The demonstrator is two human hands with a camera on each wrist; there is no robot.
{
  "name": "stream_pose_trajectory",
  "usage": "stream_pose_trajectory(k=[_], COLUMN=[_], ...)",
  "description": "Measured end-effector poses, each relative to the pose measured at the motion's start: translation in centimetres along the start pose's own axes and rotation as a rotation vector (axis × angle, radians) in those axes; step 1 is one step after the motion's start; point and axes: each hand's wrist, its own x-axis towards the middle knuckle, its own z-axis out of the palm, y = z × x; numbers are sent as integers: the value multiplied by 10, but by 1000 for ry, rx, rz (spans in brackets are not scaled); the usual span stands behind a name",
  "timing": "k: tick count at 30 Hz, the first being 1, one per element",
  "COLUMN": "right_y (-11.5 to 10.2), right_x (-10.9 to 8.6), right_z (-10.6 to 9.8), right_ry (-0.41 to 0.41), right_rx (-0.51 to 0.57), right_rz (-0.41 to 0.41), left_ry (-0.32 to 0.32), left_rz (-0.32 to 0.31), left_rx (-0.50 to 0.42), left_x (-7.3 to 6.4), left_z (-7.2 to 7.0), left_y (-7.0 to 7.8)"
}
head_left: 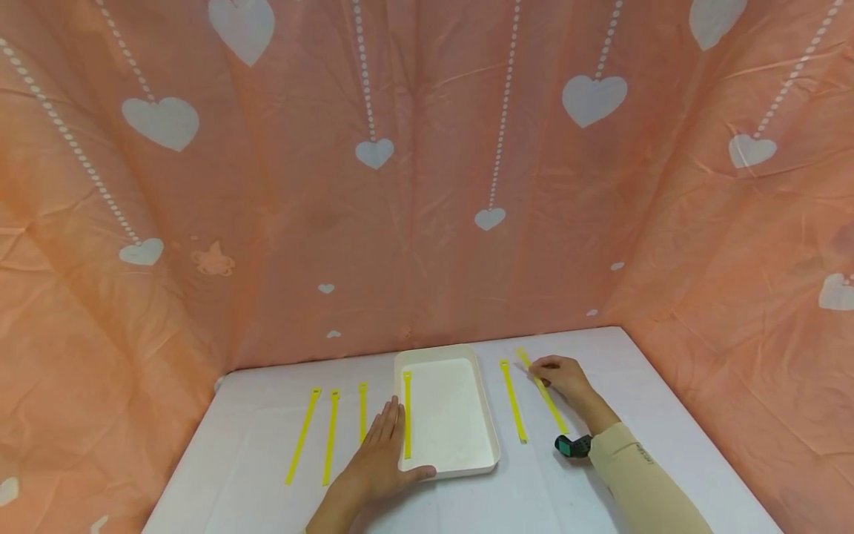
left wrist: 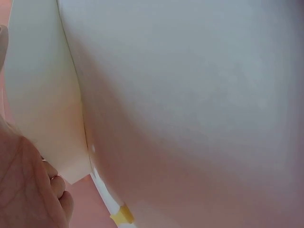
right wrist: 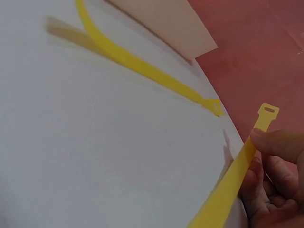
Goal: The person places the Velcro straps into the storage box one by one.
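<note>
My right hand (head_left: pixel 563 378) pinches a yellow cable strap (head_left: pixel 552 406) between thumb and fingers, just below its slotted head. In the right wrist view the held strap (right wrist: pixel 228 185) slants over the white table, head up. My left hand (head_left: pixel 382 452) lies along the left side of a shallow white tray (head_left: pixel 491 434), fingers straight, thumb across the near corner. Inside the tray, by its left wall, lies one yellow strap (head_left: pixel 408 423). Another strap (head_left: pixel 514 404) lies between the tray and my right hand; in the right wrist view this strap (right wrist: pixel 147 71) curves up at one end.
Left of the tray, three more yellow straps lie apart, among them the leftmost strap (head_left: pixel 303 436) and one partly behind my left hand (head_left: pixel 363 408). A small black device (head_left: pixel 572 446) sits at my right cuff. Behind the white table (head_left: pixel 233 445) hangs a pink curtain (head_left: pixel 427 282) with hearts.
</note>
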Motion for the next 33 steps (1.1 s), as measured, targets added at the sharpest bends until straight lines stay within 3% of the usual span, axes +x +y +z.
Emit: stream_pose_trajectory(k=[10,15,24,33], right_y=[-7,-10,-22,-36], right_x=[-2,-3,-12,-18], right_z=[-6,-7,-10,-8], right_ry=[-3,-10,-36,-31], right_rx=[148,167,163,140], right_rz=[2,0,-74,-90], left_ry=[3,-3,-6,25], left_rz=[-3,-13,-19,2], left_rx=[10,18,4,-12], left_x=[1,2,2,1], left_z=[-1,-1,-2,3], left_y=[1,0,3,-1])
